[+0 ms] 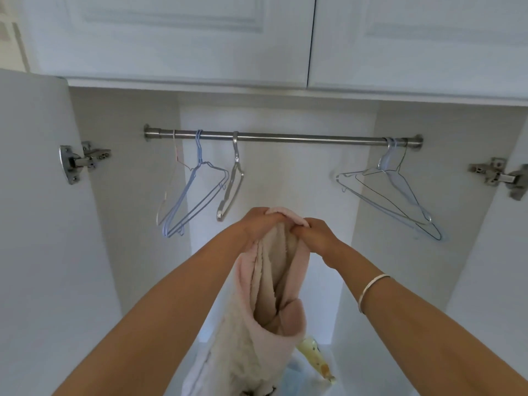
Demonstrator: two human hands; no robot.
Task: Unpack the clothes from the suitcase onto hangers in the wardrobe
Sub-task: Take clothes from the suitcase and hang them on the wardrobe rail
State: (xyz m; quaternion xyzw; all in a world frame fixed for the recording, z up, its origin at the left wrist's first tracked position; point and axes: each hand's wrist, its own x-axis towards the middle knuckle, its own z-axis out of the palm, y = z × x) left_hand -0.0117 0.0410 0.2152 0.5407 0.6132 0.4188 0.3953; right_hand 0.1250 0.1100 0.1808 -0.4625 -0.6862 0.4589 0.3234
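Two hands hold one item: my left hand (pixel 258 221) and right hand (pixel 317 235) each clench the top edge of one pink fleece garment (pixel 271 295), knuckles nearly touching. The garment hangs between my forearms, in front of the open wardrobe (pixel 128 252), below the rail and not yet on a hanger.

One steel rail (pixel 285 136) carries two sets of hangers:
- left group (pixel 194 192): several thin wire hangers, overlapped, exact count unclear, plus one flat silver hanger (pixel 231 190) just beside them;
- right group (pixel 400 192): roughly three wire hangers, overlapped.

Two door hinges: left hinge (pixel 83 161), right hinge (pixel 500 175). One bracelet (pixel 371 290) circles my right wrist.
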